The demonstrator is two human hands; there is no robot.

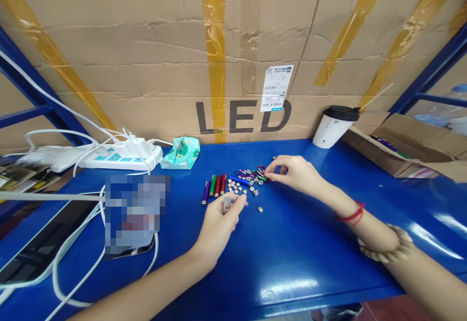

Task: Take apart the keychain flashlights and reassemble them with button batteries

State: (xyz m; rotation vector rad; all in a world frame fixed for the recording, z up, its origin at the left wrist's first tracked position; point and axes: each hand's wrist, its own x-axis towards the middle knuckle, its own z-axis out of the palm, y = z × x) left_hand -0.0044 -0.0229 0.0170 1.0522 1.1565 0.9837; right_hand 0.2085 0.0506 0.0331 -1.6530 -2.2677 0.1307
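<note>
**Left hand (219, 226) closes around a short, greyish, smooth-looking cylinder (226, 205)**

The cylinder stands between thumb and curled fingers, above the glossy blue bench (292, 262). The right hand (297, 172), thumb and forefinger nearly together, reaches the heap of coloured metallic ring clips (251, 172); whether it pinches one cannot be told. Round silver button-like discs (260, 209) and a blue metallic tube (240, 181) lie nearby, beside a row of purple, green and red metallic tubes (212, 186). The cylinder looks light and stiff, best held around its sides; the discs seem slippery, best taken edgewise.
</note>
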